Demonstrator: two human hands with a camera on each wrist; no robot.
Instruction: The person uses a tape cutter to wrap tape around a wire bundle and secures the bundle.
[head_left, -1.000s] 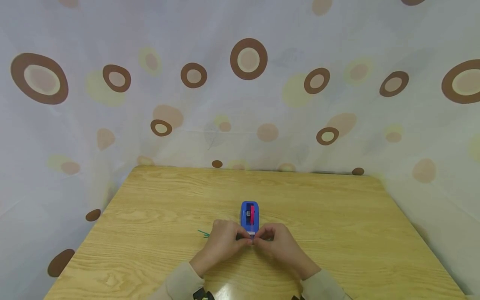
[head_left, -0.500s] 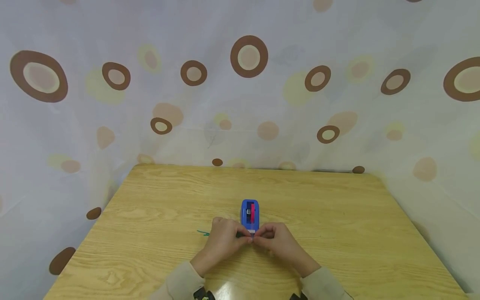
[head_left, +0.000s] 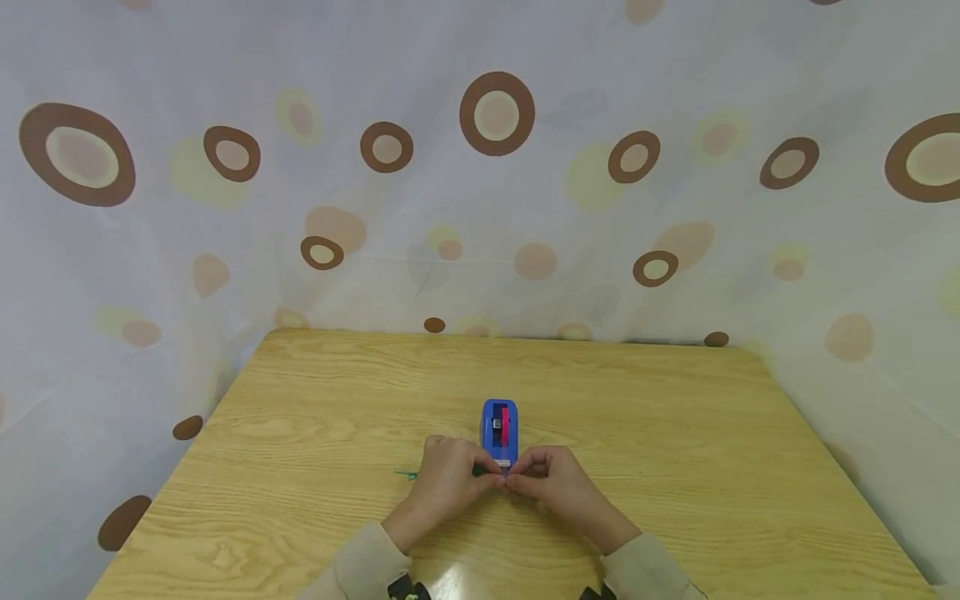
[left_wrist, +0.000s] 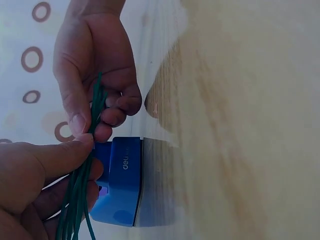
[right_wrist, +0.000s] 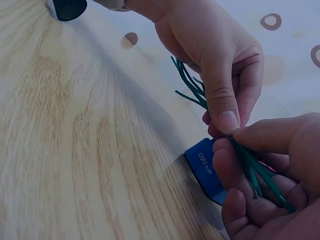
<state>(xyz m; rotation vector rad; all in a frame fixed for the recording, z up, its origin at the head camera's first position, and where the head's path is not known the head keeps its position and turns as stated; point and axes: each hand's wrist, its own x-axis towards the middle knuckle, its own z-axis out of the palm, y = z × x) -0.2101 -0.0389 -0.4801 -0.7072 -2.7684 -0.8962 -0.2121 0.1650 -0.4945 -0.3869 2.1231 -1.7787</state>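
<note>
My left hand (head_left: 447, 477) and right hand (head_left: 564, 490) meet fingertip to fingertip at the near end of a blue tape dispenser (head_left: 490, 454). Between them runs a bundle of thin green wire-like strands (left_wrist: 80, 187), pinched by thumb and fingers of both hands at its middle. Loose strand ends (right_wrist: 187, 82) fan out behind the left hand, while the other ends (right_wrist: 267, 182) lie over the curled fingers of the right. A pink-red roll (head_left: 505, 427) sits in the dispenser. Fingertips hide the bundle's middle.
The dispenser stands on a wood-grain table (head_left: 637, 400). Behind and beside the table hangs a pale curtain (head_left: 570, 292) with brown and beige ovals. A dark object (right_wrist: 70, 9) shows at the wrist by a sleeve cuff.
The green strand ends left of my left hand have dipped slightly and gathered closer together. Both hands keep their place by the dispenser, which has not moved.
</note>
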